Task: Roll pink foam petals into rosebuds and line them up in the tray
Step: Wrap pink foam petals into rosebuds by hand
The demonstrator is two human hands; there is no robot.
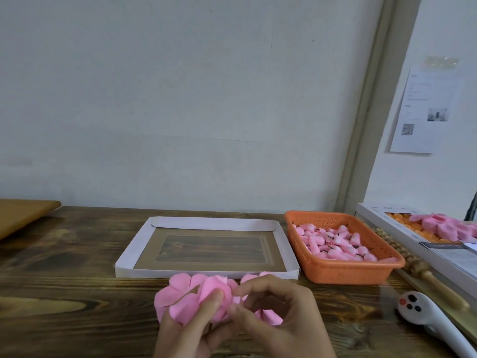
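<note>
To the far left of the white cardboard tray (282,241), a tan board (23,214) is lying at the edge of the dark wooden table (77,280). Just in front of the tray's near wall, the left hand (185,334) is pinching a bunch of pink foam petals (180,298), its thumb pressing on the gathered middle while loose petals are fanning out to the left and upward. The right hand (278,319) is curling its fingers closed around the right side of the same bunch, with more pink foam showing beneath and beyond its fingers; how tightly it is gripping cannot be told. The tray itself is sitting with its floor bare, showing a brown printed panel. Immediately right of the tray, an orange perforated basket (346,272) is holding a heap of small pink rolled pieces (335,244). Right of the basket, a wooden roller (423,272) is lying diagonally, and nearer the camera a white handheld device (433,319) with coloured buttons is resting. Farthest right, a long white box (402,231) is carrying orange pieces and flat pink foam flowers (444,226).
</note>
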